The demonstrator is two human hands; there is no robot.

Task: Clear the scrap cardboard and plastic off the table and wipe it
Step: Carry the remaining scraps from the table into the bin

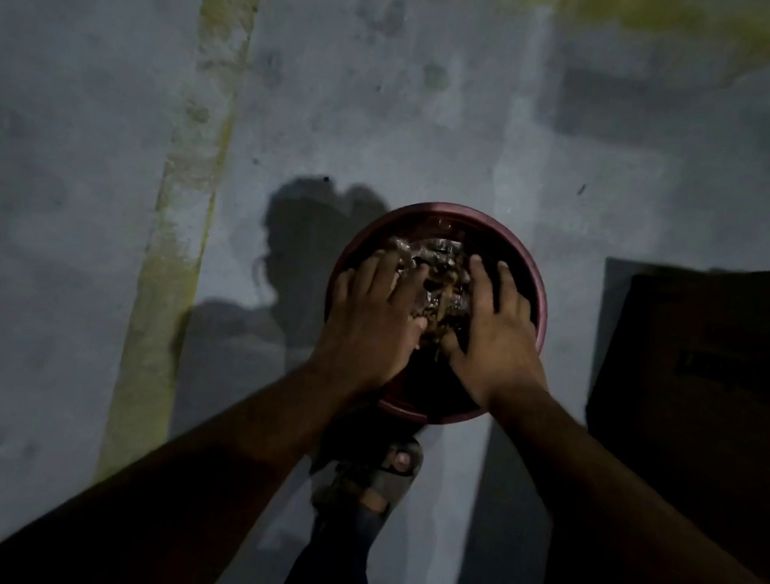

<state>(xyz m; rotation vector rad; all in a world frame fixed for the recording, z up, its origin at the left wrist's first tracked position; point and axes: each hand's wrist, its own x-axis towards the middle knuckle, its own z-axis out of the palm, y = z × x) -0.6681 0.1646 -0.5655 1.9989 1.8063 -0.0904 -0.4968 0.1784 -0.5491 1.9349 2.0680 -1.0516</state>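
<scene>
Both hands, left [372,312] and right [492,326], press flat with no grip on scraps [440,274] in a red bin [540,284]; clearing seems underway, wiping remains, no desk visible.

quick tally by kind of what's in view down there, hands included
hands: 2 (left hand, right hand, both flat on the scraps)
red round bin: 1
scrap pile: 1
sandalled foot: 1
dark box: 1
total: 6

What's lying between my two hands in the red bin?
In the head view, crumpled scrap fills the gap between the left hand and the right hand, inside the red bin.
</scene>
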